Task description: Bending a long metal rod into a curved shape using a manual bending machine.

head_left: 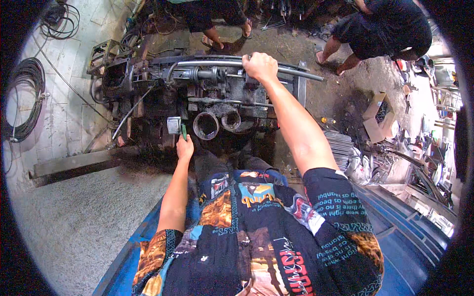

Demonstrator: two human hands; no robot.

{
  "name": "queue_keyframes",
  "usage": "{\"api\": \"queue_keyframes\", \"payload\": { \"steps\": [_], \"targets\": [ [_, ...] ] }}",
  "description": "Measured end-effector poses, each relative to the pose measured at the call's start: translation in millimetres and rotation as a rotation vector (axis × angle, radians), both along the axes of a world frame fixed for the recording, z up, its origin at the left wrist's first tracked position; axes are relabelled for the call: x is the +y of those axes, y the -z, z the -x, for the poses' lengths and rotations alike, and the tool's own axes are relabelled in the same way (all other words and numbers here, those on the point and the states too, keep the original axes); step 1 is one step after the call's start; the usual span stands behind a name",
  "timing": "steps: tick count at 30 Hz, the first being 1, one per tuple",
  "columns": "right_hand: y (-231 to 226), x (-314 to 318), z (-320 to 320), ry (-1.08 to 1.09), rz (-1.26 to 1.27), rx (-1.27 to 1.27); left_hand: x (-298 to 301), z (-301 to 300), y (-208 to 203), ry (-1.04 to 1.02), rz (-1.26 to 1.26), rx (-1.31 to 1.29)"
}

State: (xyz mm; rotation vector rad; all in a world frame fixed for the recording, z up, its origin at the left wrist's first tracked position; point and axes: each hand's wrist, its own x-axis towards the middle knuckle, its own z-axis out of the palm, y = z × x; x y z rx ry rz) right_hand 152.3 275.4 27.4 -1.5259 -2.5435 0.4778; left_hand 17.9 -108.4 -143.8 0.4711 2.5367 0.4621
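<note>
My right hand [260, 66] is closed around a long grey metal tube [302, 75] that lies across the top of a dark, greasy machine [170, 101]. My arm stretches far forward to it. Lower and to the left, my left hand [185, 147] is wrapped round a green handle [184, 130]. A shiny grey square block [174, 125] sits right beside that handle; whether they are joined I cannot tell. Two round metal openings, a larger ring [195, 129] and a smaller ring [224, 120], face me to the right of my left hand.
Two other people stand beyond the machine, one person's legs [211, 35] at the far side and a person in dark clothes [380, 29] at far right. Coiled black cable [24, 98] hangs by the left wall. An open cardboard box [371, 129] and stacked metal strips [337, 148] lie right.
</note>
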Motion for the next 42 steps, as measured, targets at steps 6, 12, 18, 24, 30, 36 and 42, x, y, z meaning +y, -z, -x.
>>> {"api": "queue_keyframes", "payload": {
  "steps": [6, 12, 18, 24, 30, 36, 42],
  "targets": [
    [0, 0, -2, -0.051, 0.010, -0.013, 4, -8, -5, -0.041, -0.024, 0.039],
    [-3, -7, -21, -0.366, -0.071, 0.053, 1, -11, -4, -0.014, -0.051, 0.083],
    [19, 7, -18, -0.367, -0.154, 0.010, 2, -12, 1, -0.030, -0.036, 0.071],
    [18, 4, -8, -0.317, -0.090, -0.114, -1, -10, 8, -0.040, -0.036, 0.051],
    [5, 0, -8, -0.293, -0.062, -0.114, 2, -13, 1, -0.053, -0.001, 0.047],
    [14, 2, -10, -0.277, -0.101, -0.063, 4, -13, -2, -0.064, 0.020, 0.039],
    [17, 1, -8, -0.290, -0.118, -0.045, 6, -14, -2, -0.047, -0.001, 0.054]
  ]
}}
